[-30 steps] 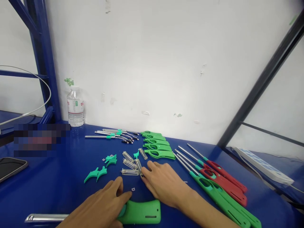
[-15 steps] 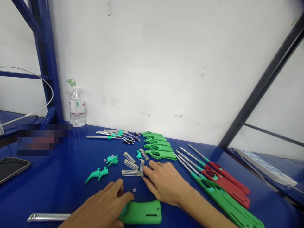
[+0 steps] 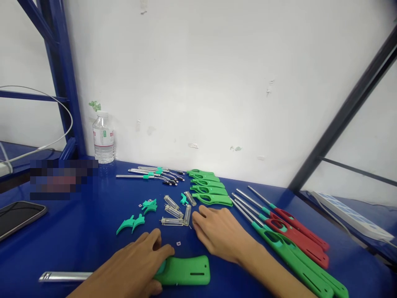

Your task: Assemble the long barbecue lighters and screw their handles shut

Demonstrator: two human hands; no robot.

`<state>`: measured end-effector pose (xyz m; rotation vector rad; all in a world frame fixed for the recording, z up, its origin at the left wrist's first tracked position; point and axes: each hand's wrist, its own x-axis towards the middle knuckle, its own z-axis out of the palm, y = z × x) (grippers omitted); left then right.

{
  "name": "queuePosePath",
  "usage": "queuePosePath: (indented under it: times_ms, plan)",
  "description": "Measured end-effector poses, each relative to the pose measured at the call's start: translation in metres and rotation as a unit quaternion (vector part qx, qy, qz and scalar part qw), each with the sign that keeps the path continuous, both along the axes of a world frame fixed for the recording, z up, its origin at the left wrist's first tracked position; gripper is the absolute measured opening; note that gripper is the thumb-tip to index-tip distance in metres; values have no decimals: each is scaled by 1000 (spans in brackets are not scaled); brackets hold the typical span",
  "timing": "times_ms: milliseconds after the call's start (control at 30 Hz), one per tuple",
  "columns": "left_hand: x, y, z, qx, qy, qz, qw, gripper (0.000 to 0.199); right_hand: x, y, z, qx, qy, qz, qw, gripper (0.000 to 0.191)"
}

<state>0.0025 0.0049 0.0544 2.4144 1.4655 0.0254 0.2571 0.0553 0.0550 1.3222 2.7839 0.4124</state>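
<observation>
My left hand point(image 3: 139, 260) is closed around a green long-nosed lighter point(image 3: 189, 271) lying near the front of the table. The lighter's silver tube point(image 3: 65, 276) sticks out to the left, and my palm hides its middle. My right hand point(image 3: 220, 231) rests palm down with fingers curled together, just right of a clear fuel tank point(image 3: 187, 215); whatever is in its fingertips is hidden. Several more clear tanks point(image 3: 172, 222) lie beside that one. Teal triggers point(image 3: 125, 224) are spread to their left, and a tiny pale part point(image 3: 178, 243) sits between my hands.
Behind lie silver tubes with wires point(image 3: 132, 176) and a row of green handle shells point(image 3: 214, 199). Red lighters point(image 3: 300, 244) and green lighters point(image 3: 297, 260) are at right. A water bottle point(image 3: 104, 138), a phone point(image 3: 21, 217) and a power strip point(image 3: 350, 217) stand around the edges.
The view has shifted slightly. My right hand has drawn a little to the right, away from the clear tanks. My left hand keeps its hold on the lighter.
</observation>
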Motion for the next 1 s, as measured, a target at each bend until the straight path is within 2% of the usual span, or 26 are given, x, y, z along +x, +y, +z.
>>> queuePosePath:
  times_ms: [100,233,367,500,767,867,1000]
  plan:
    - [2,5,-10,2,23,7,1000,73,1,-1,2,-2,8,-1,1000,21]
    - [-4,7,-26,21,14,4,1000,70,-4,0,1,-15,6,18,1000,19]
    - [-10,6,-36,30,-8,-12,999,66,-7,3,0,-23,1,37,999,17]
    - [-9,6,-34,29,-24,-1,999,66,-6,5,1,-31,-1,51,998,17]
    - [-5,0,-11,16,-19,2,1000,65,1,3,3,-9,32,-3,999,23]
    - [-5,2,-15,12,-15,1,1000,66,-1,3,1,-11,35,-9,999,21]
    - [-8,6,-31,23,-29,7,999,62,-5,4,0,-14,33,-9,999,18]
